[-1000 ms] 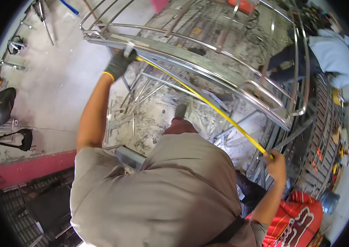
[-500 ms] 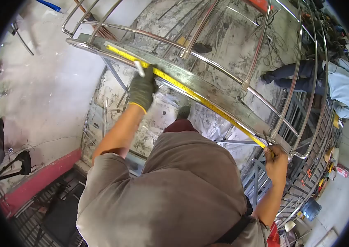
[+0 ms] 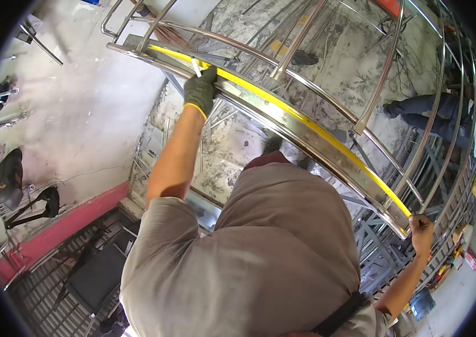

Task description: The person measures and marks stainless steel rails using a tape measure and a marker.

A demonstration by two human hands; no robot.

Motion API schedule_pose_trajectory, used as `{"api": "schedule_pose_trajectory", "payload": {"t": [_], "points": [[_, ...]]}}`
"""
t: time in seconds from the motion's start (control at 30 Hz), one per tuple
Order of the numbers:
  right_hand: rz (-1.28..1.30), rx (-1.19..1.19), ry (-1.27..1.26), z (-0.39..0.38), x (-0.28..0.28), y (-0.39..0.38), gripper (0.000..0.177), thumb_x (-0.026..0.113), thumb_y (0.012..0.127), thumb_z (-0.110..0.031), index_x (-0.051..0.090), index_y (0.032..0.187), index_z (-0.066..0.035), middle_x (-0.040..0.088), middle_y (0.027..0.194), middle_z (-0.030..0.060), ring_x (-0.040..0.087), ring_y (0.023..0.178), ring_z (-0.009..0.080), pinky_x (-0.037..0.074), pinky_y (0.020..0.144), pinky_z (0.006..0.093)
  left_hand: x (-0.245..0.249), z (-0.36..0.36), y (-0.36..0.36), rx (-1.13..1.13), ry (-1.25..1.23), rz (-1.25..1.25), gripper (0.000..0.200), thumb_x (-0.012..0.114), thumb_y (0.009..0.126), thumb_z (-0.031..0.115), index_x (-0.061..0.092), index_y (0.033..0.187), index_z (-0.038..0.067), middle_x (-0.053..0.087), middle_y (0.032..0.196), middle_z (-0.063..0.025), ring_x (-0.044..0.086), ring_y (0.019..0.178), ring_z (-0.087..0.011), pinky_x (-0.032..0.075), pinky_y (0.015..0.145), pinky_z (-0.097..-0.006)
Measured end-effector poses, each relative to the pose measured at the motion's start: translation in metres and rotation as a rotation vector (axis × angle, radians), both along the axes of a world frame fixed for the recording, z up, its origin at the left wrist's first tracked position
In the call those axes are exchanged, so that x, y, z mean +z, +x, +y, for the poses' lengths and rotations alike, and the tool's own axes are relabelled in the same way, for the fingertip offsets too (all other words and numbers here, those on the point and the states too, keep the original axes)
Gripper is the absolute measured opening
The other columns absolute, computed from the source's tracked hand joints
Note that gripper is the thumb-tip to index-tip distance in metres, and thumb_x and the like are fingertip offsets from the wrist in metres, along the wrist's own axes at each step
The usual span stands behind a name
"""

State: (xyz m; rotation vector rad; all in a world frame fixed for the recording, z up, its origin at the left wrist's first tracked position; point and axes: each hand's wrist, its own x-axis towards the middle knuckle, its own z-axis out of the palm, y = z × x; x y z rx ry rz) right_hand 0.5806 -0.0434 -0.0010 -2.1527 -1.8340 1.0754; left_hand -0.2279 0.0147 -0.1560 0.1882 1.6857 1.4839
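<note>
A yellow tape measure (image 3: pixel 299 116) stretches diagonally along the flat metal bar (image 3: pixel 342 154) of a curved, shiny tubular frame (image 3: pixel 339 106). My left hand (image 3: pixel 200 92), in a dark glove with a yellow cuff, is closed at the upper left part of the bar. A white stick-like marker (image 3: pixel 196 67) stands out from its fingers, beside the tape. My bare right hand (image 3: pixel 421 229) pinches the tape's lower right end, just past the end of the bar. The far end of the tape lies near the bar's upper left end.
Another person (image 3: pixel 451 115) in dark trousers and a light top is behind the frame at the right. Metal rods and scraps lie on the stained floor (image 3: pixel 221 163). Slatted metal panels (image 3: pixel 445 208) stand at the right, and a black seat-like object (image 3: pixel 97 278) is at lower left.
My right hand has moved outward to the right with the tape's end, past the bar. The tape now lies over the bar's face instead of its near edge. The view has shifted.
</note>
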Motion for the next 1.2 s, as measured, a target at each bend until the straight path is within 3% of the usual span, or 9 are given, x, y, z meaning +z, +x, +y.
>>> {"api": "schedule_pose_trajectory", "payload": {"t": [0.13,0.27,0.43,0.77,1.0,1.1,1.13,1.17,1.2], "points": [[0.066,-0.013,-0.053,-0.005,-0.043,0.072,0.021,0.083,0.101,-0.018,0.075,0.096,0.001,0.063,0.08,-0.0025,0.052,0.074,0.007,0.043,0.068,0.0286,-0.014,0.005,-0.042,-0.029,-0.096,0.097,0.028,0.083,0.101,0.028,0.074,0.098,0.001,0.072,0.078,-0.0071,0.061,0.054,-0.0172,0.049,0.049,-0.0314],[0.066,-0.011,-0.035,0.0,-0.063,0.074,0.017,0.083,0.099,-0.011,0.073,0.094,0.003,0.065,0.084,0.0016,0.056,0.079,0.01,0.047,0.074,0.0298,-0.016,0.009,-0.061,-0.024,-0.128,0.033,0.031,0.082,0.102,0.03,0.069,0.088,0.006,0.064,0.069,-0.0055,0.048,0.046,-0.0168,0.039,0.044,-0.0313],[0.11,-0.023,0.052,-0.005,-0.085,0.076,0.017,0.081,0.098,-0.007,0.071,0.093,0.006,0.064,0.086,0.0082,0.059,0.08,0.0161,0.047,0.077,0.0322,0.0,0.005,-0.055,-0.051,-0.191,0.015,0.028,0.08,0.104,0.027,0.068,0.088,0.007,0.065,0.071,-0.0052,0.049,0.05,-0.0155,0.038,0.046,-0.0322],[0.08,0.036,0.07,0.0,-0.091,0.056,0.016,0.08,0.098,-0.006,0.071,0.095,0.006,0.064,0.088,0.0114,0.061,0.08,0.02,0.049,0.078,0.0349,0.001,0.008,-0.058,0.007,-0.264,0.048,0.027,0.081,0.103,0.028,0.069,0.087,0.01,0.064,0.068,-0.0041,0.047,0.047,-0.0165,0.038,0.043,-0.0344],[0.029,0.11,0.07,0.011,-0.08,0.04,0.015,0.081,0.097,-0.008,0.074,0.097,0.005,0.067,0.09,0.0146,0.065,0.082,0.0263,0.05,0.079,0.0378,-0.009,0.013,-0.066,0.016,-0.314,0.066,0.035,0.079,0.105,0.037,0.06,0.084,0.017,0.059,0.064,-0.0011,0.034,0.041,-0.0123,0.029,0.04,-0.0307],[0.005,0.174,0.113,0.014,-0.081,0.042,0.016,0.082,0.095,-0.009,0.074,0.097,0.005,0.068,0.092,0.0186,0.065,0.082,0.0353,0.051,0.079,0.0415,-0.026,0.008,-0.104,-0.087,-0.314,0.045,0.015,0.077,0.103,0.021,0.068,0.094,0.013,0.071,0.075,-0.0063,0.057,0.052,-0.0214,0.046,0.047,-0.038],[-0.036,0.154,0.07,0.015,-0.08,0.041,0.019,0.083,0.094,-0.013,0.075,0.097,0.004,0.068,0.093,0.0214,0.064,0.083,0.0393,0.051,0.08,0.0445,-0.03,-0.002,-0.12,-0.511,-0.358,0.37,0.012,0.07,0.096,0.011,0.069,0.108,0.011,0.074,0.091,-0.0087,0.063,0.074,-0.0245,0.05,0.067,-0.0382],[-0.105,0.17,0.023,0.015,-0.087,0.049,0.021,0.082,0.095,-0.017,0.076,0.1,0.003,0.068,0.093,0.0233,0.065,0.085,0.0421,0.051,0.081,0.0474,-0.038,-0.01,-0.139,-0.948,-0.464,1.011,0.035,0.062,0.09,0.0,0.07,0.123,0.009,0.078,0.106,-0.0111,0.069,0.096,-0.0276,0.054,0.086,-0.0384],[-0.132,0.172,0.069,0.013,-0.075,0.036,0.025,0.082,0.096,-0.022,0.077,0.102,0.002,0.07,0.094,0.0251,0.068,0.09,0.0447,0.053,0.082,0.0499,-0.044,-0.017,-0.156,-1.095,-0.403,1.516,0.059,0.055,0.084,-0.01,0.071,0.137,0.006,0.081,0.122,-0.0134,0.075,0.118,-0.0307,0.059,0.106,-0.0385]]}}
